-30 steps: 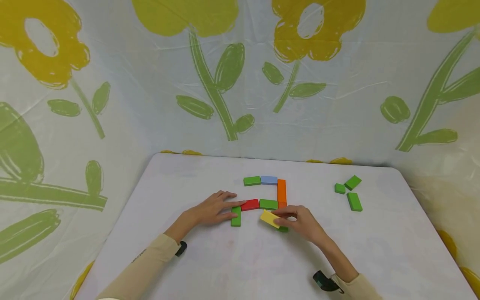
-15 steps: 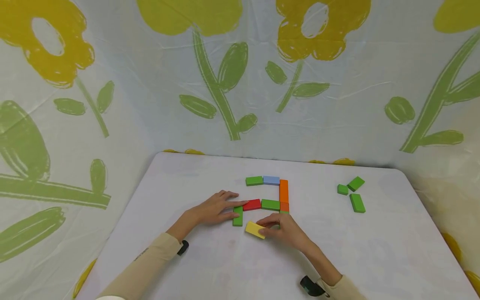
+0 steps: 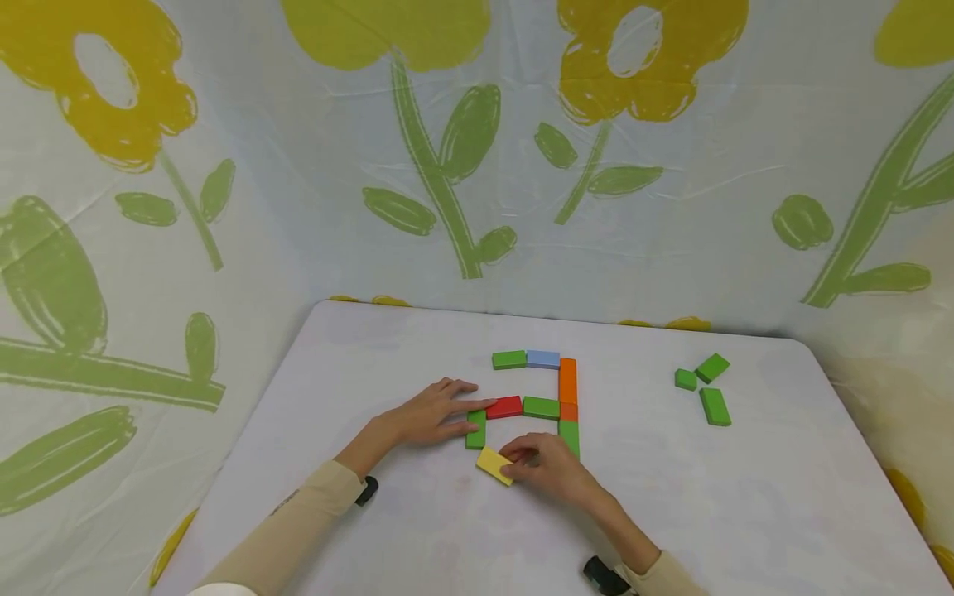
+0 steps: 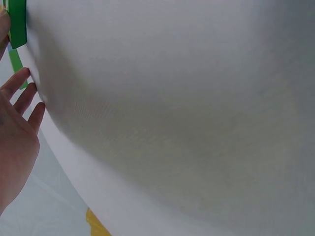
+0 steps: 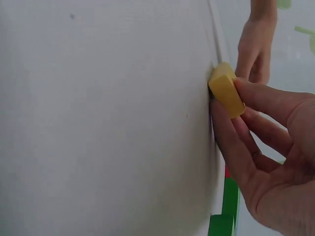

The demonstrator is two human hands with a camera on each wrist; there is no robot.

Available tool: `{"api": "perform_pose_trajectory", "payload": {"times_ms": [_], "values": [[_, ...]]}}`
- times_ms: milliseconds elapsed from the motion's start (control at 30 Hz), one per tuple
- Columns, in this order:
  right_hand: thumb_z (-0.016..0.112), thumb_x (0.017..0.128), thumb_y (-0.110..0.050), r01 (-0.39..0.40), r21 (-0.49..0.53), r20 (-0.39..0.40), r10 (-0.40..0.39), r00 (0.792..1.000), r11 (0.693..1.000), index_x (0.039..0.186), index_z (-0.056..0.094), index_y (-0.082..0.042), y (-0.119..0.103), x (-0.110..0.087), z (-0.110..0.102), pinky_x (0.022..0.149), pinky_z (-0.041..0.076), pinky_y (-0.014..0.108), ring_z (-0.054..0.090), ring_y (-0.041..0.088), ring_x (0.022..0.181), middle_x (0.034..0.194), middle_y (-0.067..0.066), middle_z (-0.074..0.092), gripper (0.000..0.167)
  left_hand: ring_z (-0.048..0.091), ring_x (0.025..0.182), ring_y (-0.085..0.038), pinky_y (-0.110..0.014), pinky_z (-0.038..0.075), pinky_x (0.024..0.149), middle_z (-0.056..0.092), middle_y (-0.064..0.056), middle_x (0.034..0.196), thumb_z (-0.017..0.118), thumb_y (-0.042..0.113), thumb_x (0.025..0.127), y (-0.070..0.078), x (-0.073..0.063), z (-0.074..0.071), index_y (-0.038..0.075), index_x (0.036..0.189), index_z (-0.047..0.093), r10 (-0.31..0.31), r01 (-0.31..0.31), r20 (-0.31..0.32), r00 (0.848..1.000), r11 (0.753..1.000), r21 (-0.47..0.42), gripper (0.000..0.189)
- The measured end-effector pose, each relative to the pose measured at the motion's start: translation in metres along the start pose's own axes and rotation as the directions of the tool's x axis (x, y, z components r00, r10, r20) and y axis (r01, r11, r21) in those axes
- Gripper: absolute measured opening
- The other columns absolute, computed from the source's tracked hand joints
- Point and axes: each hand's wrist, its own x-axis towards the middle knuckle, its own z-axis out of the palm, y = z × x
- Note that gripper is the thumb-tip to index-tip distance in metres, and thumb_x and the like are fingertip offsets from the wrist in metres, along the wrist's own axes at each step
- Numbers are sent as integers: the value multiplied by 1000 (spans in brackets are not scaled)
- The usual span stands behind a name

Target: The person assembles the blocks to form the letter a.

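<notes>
My right hand (image 3: 550,468) pinches a yellow block (image 3: 494,465) between thumb and fingers; the right wrist view shows the yellow block (image 5: 227,90) tilted close over the table. Its left end is just below a green block (image 3: 475,432) standing lengthwise. My left hand (image 3: 432,412) lies with fingers spread, the thumb on that green block and the index fingertip at the red block (image 3: 505,406). In the left wrist view the left hand (image 4: 17,125) shows straight fingers beside a green block (image 4: 17,23). Right of the red block sit a green block (image 3: 541,407) and a small orange block (image 3: 569,411).
A tall orange block (image 3: 568,381), a blue block (image 3: 543,359) and a green block (image 3: 510,360) form the row's upper part. Another green block (image 3: 569,436) lies beside my right hand. Three loose green blocks (image 3: 715,406) are at the right of the white table (image 3: 790,497).
My right hand has carried the yellow block left and toward the near side, from beside the right green block to the left one's lower end. My left hand stays in place. The view shifts slightly.
</notes>
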Motion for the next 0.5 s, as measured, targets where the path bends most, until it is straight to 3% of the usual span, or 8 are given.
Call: {"api": "perform_pose_trajectory", "payload": {"times_ms": [233, 500], "values": [[78, 93, -19, -40, -15, -14, 39, 999, 999, 101, 76, -7, -4, 1, 9, 70, 52, 22, 59, 7, 76, 85, -8, 67, 14, 38, 141, -31, -53, 37, 114, 41, -8, 158, 55, 46, 105, -1, 1, 1, 34, 158, 42, -1, 1, -2, 1000, 1000, 11, 56], [77, 94, -20, -44, -17, 6, 44, 999, 999, 104, 74, -6, -7, 4, 14, 69, 51, 21, 58, 8, 76, 85, -8, 65, 18, 38, 142, -30, -52, 38, 113, 41, -7, 158, 53, 49, 105, -2, 1, 1, 34, 158, 42, 1, -1, -1, 1000, 1000, 19, 56]]}}
